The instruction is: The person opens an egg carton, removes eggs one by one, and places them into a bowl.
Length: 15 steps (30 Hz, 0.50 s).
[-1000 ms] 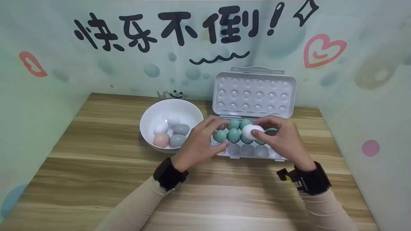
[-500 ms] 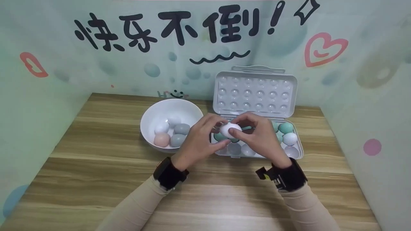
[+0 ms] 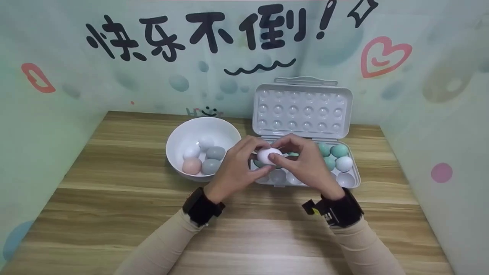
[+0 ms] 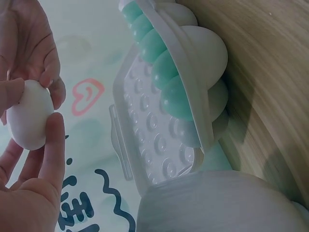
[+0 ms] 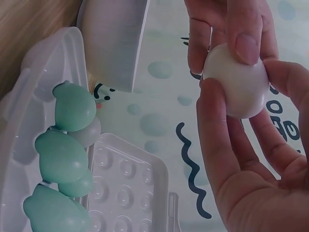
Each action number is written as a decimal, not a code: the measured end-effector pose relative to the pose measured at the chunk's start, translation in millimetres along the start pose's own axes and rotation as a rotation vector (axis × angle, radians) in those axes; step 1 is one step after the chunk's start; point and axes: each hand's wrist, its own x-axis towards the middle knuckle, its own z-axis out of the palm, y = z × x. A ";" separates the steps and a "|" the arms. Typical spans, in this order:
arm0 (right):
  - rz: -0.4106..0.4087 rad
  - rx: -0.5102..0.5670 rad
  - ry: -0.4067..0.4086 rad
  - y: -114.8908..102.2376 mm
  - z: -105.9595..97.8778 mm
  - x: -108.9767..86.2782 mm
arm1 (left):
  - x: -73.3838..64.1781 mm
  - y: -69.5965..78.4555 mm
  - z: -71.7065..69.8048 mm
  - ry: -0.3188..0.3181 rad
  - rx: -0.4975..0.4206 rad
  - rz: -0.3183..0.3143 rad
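A white egg [image 3: 269, 156] is held up between both hands, over the near-left part of an open egg carton [image 3: 358, 179]. The left hand [image 3: 237, 165] grips it from the left, thumb below and fingers above. From the right, the right hand [image 3: 305, 162] pinches the same egg between thumb and fingers. Both wrist views show fingers of both hands on the egg [image 4: 31, 115]. Green eggs [image 5: 63, 154] sit in the carton's cups, together with a white egg [image 3: 344, 164] at the right. The hands cover part of the carton in the head view.
Left of the carton stands a white bowl [image 3: 179, 139] with a pink egg [image 3: 191, 166], grey eggs [image 3: 216, 153] and white eggs. The carton's dimpled lid [image 3: 301, 110] leans up at the back. A printed cloth [image 3: 145, 88] hangs behind the wooden table [image 3: 114, 198].
The right hand has moved left with the white egg, bringing it to the left hand, which has closed on it too. The bowl and carton have stayed in place.
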 end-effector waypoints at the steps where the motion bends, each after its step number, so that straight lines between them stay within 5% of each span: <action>1: -0.003 -0.003 0.001 -0.1 -0.2 -0.2 | 0.0 0.1 -0.1 -0.002 -0.001 0.001; 10: 0.010 -0.015 -0.002 -0.9 -5.4 -0.6 | 2.8 -1.5 -7.5 -0.020 0.041 0.005; 15: 0.024 -0.027 0.063 -0.9 -12.3 -0.4 | 6.1 -3.7 -22.1 -0.008 0.031 -0.056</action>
